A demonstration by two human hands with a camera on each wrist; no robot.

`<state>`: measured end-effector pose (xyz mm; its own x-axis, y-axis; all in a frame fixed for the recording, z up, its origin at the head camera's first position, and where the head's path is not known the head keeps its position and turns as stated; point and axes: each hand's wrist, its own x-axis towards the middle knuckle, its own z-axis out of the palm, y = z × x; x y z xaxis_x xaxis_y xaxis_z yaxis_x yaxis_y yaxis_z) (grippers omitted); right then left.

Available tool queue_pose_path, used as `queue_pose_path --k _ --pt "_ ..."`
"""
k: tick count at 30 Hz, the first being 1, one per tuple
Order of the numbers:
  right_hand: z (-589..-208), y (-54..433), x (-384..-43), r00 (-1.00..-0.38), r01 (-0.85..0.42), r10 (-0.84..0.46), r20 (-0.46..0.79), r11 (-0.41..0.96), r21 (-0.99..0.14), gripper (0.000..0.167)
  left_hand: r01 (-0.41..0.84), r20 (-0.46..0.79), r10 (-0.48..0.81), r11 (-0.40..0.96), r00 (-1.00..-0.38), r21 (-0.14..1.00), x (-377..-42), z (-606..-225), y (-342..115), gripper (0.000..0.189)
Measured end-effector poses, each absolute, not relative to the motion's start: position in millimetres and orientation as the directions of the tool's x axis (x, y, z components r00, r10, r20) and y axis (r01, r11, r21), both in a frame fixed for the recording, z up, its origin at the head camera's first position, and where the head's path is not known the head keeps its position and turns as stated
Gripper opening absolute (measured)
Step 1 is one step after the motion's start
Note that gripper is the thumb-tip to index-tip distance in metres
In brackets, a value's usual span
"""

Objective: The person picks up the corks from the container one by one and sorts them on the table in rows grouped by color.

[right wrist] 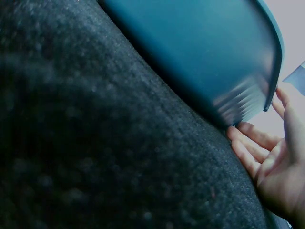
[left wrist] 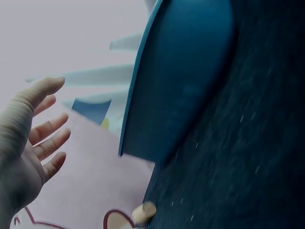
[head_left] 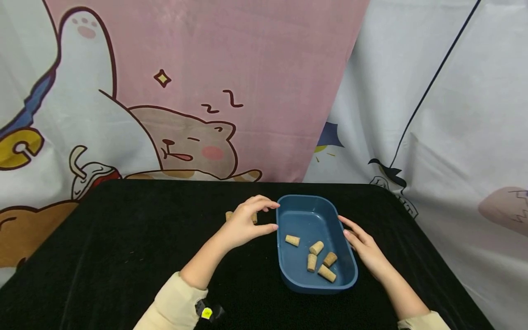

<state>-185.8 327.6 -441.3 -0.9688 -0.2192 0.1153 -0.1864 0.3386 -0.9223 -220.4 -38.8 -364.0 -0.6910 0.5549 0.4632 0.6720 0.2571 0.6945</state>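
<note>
- Blue tub (head_left: pixel 305 223), between the two hands on the black cloth (head_left: pixel 136 229), long sides facing the palms, near end reaching closer to the person than either hand.
- Inside the tub, five corks (head_left: pixel 292 240): one by itself on the left hand's side, the other four gathered close together in the near half, more toward the right hand's side.
- Left hand (head_left: pixel 245 220), just beside the tub's left rim, thumb and fingers spread well apart and holding nothing; in the left wrist view, a gap between fingertips and tub wall.
- Right hand (head_left: pixel 365 247), on the tub's opposite side, fingers fairly straight and resting against the outside wall, some fingertips low near the base; no grip round the tub.
- Hands well apart from each other, with the tub's full width between.
- Just beyond the left hand, more corks (head_left: pixel 254 217) outside the tub, partly hidden by that hand; cannot tell how many.
- Behind both hands, cream sleeves (head_left: pixel 169 305); at the left cuff, a black wrist device (head_left: pixel 200 306) with a yellow mark.
- Beyond both hands, a pink and white backdrop (head_left: pixel 268 55) with cartoon animals.
</note>
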Motion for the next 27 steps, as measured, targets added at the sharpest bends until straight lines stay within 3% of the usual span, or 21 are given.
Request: queue_pose_path --k 13,21,27 --pt "-440.2 327.7 -186.8 -0.975 -0.156 -0.205 0.088 0.343 -0.926 0.051 0.709 0.333 0.728 0.291 -0.600 0.642 -198.1 -364.0 0.0 0.043" --pt "-439.2 327.7 -185.7 -0.971 -0.170 -0.220 0.094 0.356 -0.919 0.050 0.768 0.227 0.836 0.306 -0.500 0.563 -202.1 -360.2 32.7 0.046" --pt "-440.1 329.1 -185.5 -0.969 -0.177 -0.227 0.100 0.354 -0.918 0.050 0.777 0.114 0.879 0.340 -0.463 0.529 -214.1 -365.0 54.1 0.047"
